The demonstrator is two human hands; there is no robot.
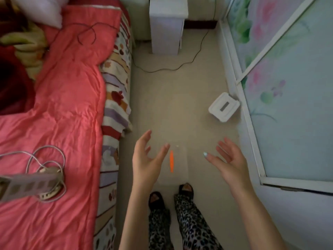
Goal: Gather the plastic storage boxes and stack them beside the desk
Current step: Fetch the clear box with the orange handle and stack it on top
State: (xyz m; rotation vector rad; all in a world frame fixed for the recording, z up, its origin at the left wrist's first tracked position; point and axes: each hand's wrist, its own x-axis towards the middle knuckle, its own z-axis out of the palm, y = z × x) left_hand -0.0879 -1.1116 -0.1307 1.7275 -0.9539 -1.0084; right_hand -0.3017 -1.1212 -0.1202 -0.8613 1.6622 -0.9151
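A clear plastic storage box (178, 165) with an orange clip on its side lies on the beige floor just in front of my feet. It is see-through and faint. My left hand (146, 159) hovers at its left side and my right hand (228, 159) to its right; both are open with fingers spread and hold nothing. A second, white plastic storage box (224, 107) with a lid sits on the floor further ahead on the right, against the frame of the sliding door.
A bed with a pink quilt (63, 105) fills the left side, with a power strip (30, 184) and cables on it. A white cabinet (167, 24) stands at the far end of the narrow floor strip. A black cable (180, 65) runs across the floor. A floral glass door (288, 87) bounds the right.
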